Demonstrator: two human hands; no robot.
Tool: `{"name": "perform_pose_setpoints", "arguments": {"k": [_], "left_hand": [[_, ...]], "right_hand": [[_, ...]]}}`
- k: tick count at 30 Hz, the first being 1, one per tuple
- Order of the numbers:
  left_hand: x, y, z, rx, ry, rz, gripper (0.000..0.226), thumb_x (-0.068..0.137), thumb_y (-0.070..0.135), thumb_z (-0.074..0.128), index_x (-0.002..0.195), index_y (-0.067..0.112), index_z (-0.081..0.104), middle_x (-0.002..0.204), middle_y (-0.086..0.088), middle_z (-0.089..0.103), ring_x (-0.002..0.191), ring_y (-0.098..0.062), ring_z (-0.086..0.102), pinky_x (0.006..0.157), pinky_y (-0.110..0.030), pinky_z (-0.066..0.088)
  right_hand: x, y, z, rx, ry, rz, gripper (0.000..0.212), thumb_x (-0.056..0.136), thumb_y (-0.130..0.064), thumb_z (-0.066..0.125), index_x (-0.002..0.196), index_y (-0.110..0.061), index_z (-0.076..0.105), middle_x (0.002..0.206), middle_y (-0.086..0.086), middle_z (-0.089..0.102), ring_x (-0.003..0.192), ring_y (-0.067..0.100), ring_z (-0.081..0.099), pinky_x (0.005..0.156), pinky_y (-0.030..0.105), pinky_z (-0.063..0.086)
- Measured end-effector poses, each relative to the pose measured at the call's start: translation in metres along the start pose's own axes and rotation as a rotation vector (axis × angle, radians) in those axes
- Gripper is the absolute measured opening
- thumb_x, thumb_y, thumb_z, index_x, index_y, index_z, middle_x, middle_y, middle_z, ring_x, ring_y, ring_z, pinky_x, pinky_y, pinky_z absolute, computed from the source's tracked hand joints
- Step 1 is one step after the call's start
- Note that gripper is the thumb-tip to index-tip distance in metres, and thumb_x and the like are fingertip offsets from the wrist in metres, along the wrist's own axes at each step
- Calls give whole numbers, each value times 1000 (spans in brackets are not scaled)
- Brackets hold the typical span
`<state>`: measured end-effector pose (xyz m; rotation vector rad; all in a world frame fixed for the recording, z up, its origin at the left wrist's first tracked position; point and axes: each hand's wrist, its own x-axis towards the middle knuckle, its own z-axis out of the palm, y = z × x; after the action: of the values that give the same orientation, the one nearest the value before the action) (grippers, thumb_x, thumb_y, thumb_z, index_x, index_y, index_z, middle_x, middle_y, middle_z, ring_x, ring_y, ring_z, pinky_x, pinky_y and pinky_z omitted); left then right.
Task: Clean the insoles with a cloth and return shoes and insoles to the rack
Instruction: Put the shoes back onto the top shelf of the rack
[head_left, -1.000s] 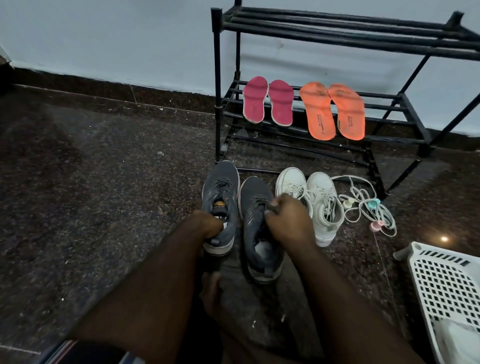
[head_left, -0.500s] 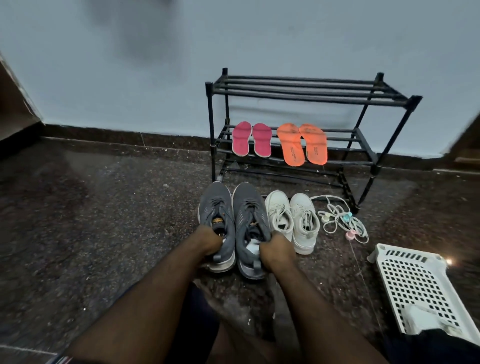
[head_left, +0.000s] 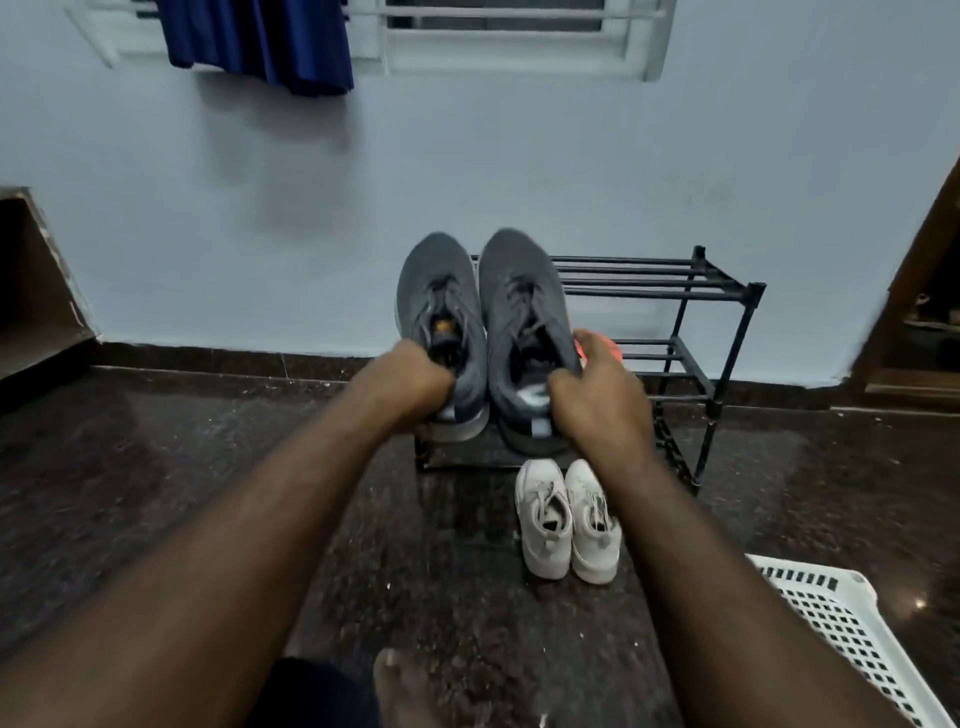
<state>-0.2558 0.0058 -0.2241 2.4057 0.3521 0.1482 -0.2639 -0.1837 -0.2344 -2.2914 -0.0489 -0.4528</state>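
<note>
As both arms stretch forward from a seated position on a dark speckled floor, a person lifts a pair of grey running shoes toward a black metal shoe rack standing against a pale blue wall. The left hand grips the heel of the left grey shoe, its fingers curled into the collar, while the right hand clasps the heel and outer side of the right grey shoe, the thumb hooked over the opening. Both shoes are held off the floor side by side, toes pointing up and away, in front of the left part of the rack, their soles level with its lower tier. A sliver of an orange insole shows on the rack's middle shelf just beyond the right hand's fingers; the rest of that shelf is hidden behind the shoes. A pair of white sneakers sits on the floor just before the rack, below the right wrist. A white perforated plastic basket lies at lower right, a bare foot shows at the bottom edge, and a dark blue cloth hangs from the window bars above
</note>
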Motion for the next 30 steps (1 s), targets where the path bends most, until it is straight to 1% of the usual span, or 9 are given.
{"name": "perform_pose_setpoints", "arguments": {"k": [3, 6, 8, 11, 13, 18, 22, 24, 30], "left_hand": [[42, 43, -28, -80, 21, 53, 18, 85, 12, 61, 96, -3, 62, 95, -18, 68, 83, -30, 70, 72, -41, 60], [104, 81, -42, -105, 36, 31, 7, 88, 6, 56, 84, 4, 61, 71, -16, 62, 54, -26, 59, 53, -29, 49], [155, 97, -47, -139, -3, 0, 10, 90, 7, 51, 86, 4, 60, 63, -15, 60, 50, -23, 54, 53, -25, 41], [229, 104, -43, -185, -97, -48, 19, 92, 10, 45, 101, 1, 59, 72, -19, 62, 54, -22, 54, 55, -24, 38], [265, 108, -39, -178, -104, -65, 21, 92, 10, 47, 105, 0, 61, 76, -20, 64, 51, -25, 60, 55, -25, 41], [315, 121, -40, -79, -116, -128, 11, 92, 8, 52, 86, 3, 60, 81, -24, 63, 65, -33, 63, 59, -33, 48], [335, 116, -41, -73, -156, -218, 10, 87, 3, 51, 79, 3, 57, 57, -17, 56, 42, -27, 60, 45, -26, 44], [340, 111, -39, -93, -209, -234, 12, 85, 3, 47, 82, 0, 58, 51, -16, 56, 43, -30, 62, 42, -24, 41], [358, 105, -40, -117, -265, -246, 27, 83, 7, 47, 103, -4, 63, 71, -20, 65, 57, -37, 70, 46, -26, 44]], "right_hand": [[65, -17, -13, -6, 16, -44, 50, 78, -22, 50, 128, -28, 51, 116, 13, 66, 109, 36, 59, 92, 41, 48], [151, -21, -11, -15, 25, -88, 47, 78, -21, 51, 125, -22, 58, 119, 12, 66, 110, 35, 59, 91, 39, 49], [212, -24, -3, -25, -8, -96, 43, 76, -21, 50, 117, -19, 63, 113, 12, 67, 105, 35, 61, 90, 41, 53], [289, -24, 17, -1, -50, -72, 39, 65, -22, 48, 97, -14, 68, 96, 13, 69, 89, 37, 66, 79, 48, 58], [320, -24, 30, -16, -74, -35, 36, 68, -21, 48, 97, -12, 68, 99, 15, 69, 93, 37, 65, 82, 44, 57], [356, -27, 53, -83, -160, 50, 35, 84, -20, 50, 113, -14, 67, 117, 16, 66, 109, 36, 59, 84, 32, 45], [372, -33, 67, -108, -252, 117, 34, 82, -20, 51, 112, -15, 66, 114, 16, 67, 104, 34, 60, 81, 33, 45], [377, -36, 72, -127, -297, 137, 33, 82, -20, 50, 111, -15, 65, 111, 14, 68, 97, 32, 59, 75, 31, 42], [384, -26, 85, -103, -282, 193, 35, 80, -25, 50, 111, -21, 65, 104, 10, 69, 94, 32, 61, 80, 33, 51]]}}
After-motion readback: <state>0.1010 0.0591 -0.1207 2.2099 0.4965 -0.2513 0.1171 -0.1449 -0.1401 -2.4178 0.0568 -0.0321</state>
